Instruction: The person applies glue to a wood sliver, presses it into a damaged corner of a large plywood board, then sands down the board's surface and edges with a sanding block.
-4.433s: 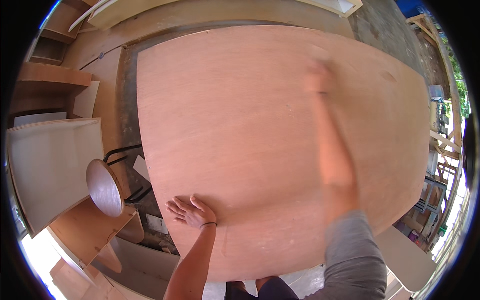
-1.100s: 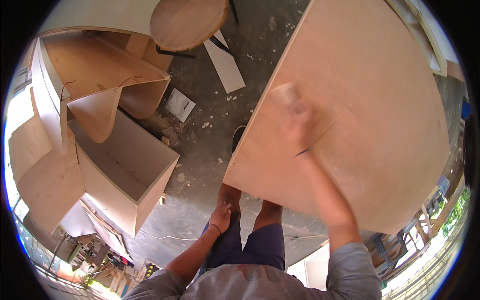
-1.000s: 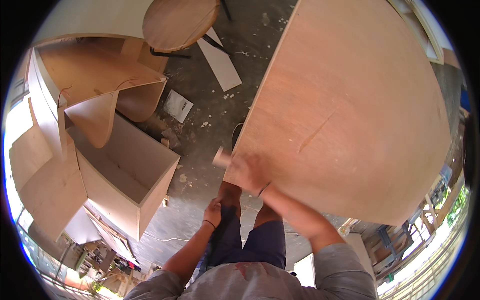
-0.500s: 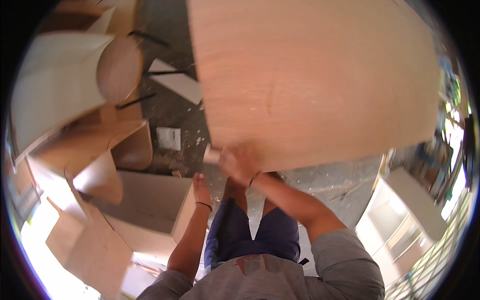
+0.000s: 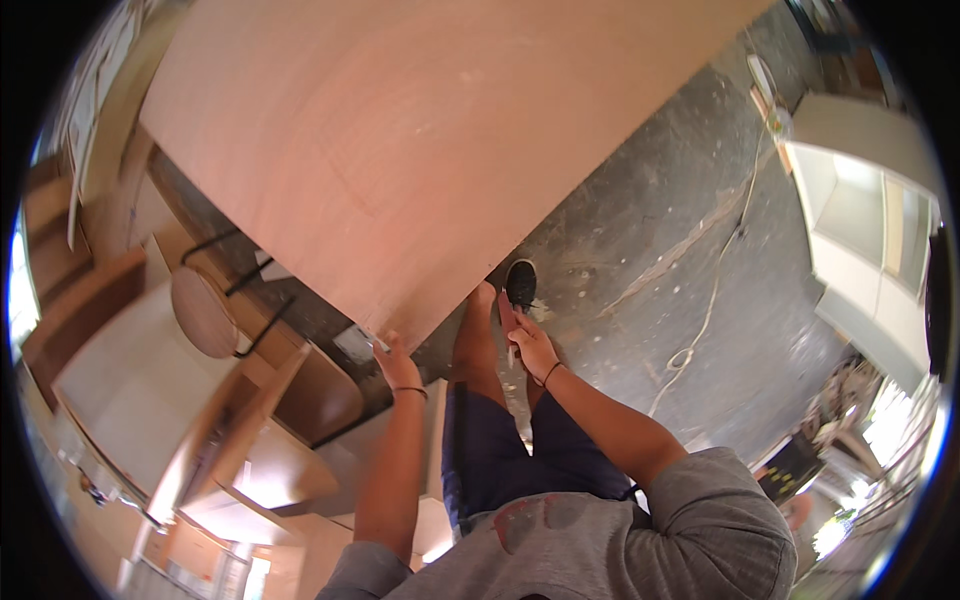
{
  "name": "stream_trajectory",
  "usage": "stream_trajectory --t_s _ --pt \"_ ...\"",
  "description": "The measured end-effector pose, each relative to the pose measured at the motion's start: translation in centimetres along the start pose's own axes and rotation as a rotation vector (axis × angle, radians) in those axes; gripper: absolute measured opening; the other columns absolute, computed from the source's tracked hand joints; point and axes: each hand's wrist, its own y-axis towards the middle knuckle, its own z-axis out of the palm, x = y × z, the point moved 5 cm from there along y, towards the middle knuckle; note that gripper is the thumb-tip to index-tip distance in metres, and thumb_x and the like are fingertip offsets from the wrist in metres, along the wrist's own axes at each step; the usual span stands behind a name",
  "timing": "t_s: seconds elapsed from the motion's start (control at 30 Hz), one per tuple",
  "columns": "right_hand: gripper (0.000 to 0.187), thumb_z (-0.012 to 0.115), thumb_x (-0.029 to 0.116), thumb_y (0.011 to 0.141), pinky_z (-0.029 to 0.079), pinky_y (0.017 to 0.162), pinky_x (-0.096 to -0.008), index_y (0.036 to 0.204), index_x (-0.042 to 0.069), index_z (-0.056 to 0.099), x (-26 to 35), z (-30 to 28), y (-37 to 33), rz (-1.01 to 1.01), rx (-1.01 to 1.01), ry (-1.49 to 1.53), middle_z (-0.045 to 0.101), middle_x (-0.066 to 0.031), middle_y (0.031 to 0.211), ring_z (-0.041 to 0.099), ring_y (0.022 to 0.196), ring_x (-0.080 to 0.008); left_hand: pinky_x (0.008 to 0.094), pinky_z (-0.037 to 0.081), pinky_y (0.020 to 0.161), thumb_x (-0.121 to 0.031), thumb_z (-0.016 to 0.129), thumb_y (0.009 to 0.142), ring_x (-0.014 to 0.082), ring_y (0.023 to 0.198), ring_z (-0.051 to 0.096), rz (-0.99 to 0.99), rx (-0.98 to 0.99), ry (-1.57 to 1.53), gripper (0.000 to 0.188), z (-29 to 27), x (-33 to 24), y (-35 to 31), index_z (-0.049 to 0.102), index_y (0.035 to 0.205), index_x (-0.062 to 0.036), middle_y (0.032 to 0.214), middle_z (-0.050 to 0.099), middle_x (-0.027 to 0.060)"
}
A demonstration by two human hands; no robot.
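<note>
- Since the large flat sheet of pale reddish-brown plywood (image 5: 420, 150) fills the upper left and centre of the frame, I judge it heavy-ish, stiff, awkward from sheer span, with a smooth face that gives little grip.
- Best hold: the edges, near the lower corner at centre frame.
- Left hand (image 5: 397, 368): arm raised straight, fingers up against the sheet's lower edge by that corner; whether it pinches or only props, I cannot tell.
- Right hand (image 5: 530, 345): below the corner, off the sheet, forearm bent, fingers closed on a small pale object I cannot identify.
- Dark shoe (image 5: 520, 283) on grey concrete floor (image 5: 700, 230) under the corner.
</note>
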Motion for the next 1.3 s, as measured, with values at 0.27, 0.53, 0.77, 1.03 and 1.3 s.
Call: stream_trajectory --t_s 0.27,0.53,0.77,1.03,1.3 --pt "0.048 0.053 0.006 0.083 0.049 0.065 -0.025 0.13 0.01 0.047 -6.2 15.7 -1.2 0.141 0.081 0.629 0.057 -0.001 0.099 0.059 0.079 -0.0114 0.0511 0.015 0.112 -0.063 0.067 0.07 0.038 0.142 0.001 0.571 0.028 0.57 0.116 8.2 -23.9 6.9 0.006 0.147 -0.0025 0.152 -0.003 0.0258" --pt "0.036 0.058 0.013 0.091 0.05 0.076 -0.0263 0.125 0.009 0.047 -4.6 17.3 -0.5 -0.007 -0.178 0.97 0.059 -0.0006 0.104 0.059 0.089 -0.0111 0.0594 0.017 0.106 -0.089 0.064 0.04 0.0458 0.139 -0.003 0.008 0.017 1.156 0.158 15.7 -28.4 7.6 -0.018 0.144 -0.0025 0.148 -0.012 0.032" --pt "0.043 0.061 0.022 0.091 0.043 0.063 -0.0217 0.127 -0.001 0.051 5.8 7.7 3.8 -0.448 -0.381 0.69 0.058 0.0001 0.088 0.05 0.07 -0.0068 0.0589 0.016 0.108 -0.09 0.063 0.038 0.0435 0.14 -0.002 -0.036 0.031 1.196 0.161 14.8 -28.4 9.2 -0.022 0.142 -0.0011 0.149 -0.014 0.0306" --pt "0.051 0.056 0.037 0.092 0.044 0.085 -0.0283 0.121 -0.005 0.055 4.9 8.9 1.6 -0.592 -0.485 0.361 0.059 -0.005 0.097 0.057 0.086 -0.0163 0.0585 0.009 0.11 -0.092 0.061 0.034 0.0459 0.14 -0.005 -0.057 0.089 1.237 0.163 14.6 -28.1 8.8 -0.02 0.143 -0.001 0.149 -0.012 0.0308" --pt "0.033 0.06 0.017 0.087 0.047 0.068 -0.0248 0.117 0.002 0.06 11.0 2.2 5.9 -0.574 -0.52 0.583 0.065 -0.0083 0.092 0.058 0.072 -0.0132 0.0574 0.009 0.111 -0.092 0.061 0.032 0.046 0.14 -0.005 -0.028 0.142 1.249 0.164 15.3 -29.0 7.8 -0.019 0.143 -0.0018 0.149 -0.01 0.0306"
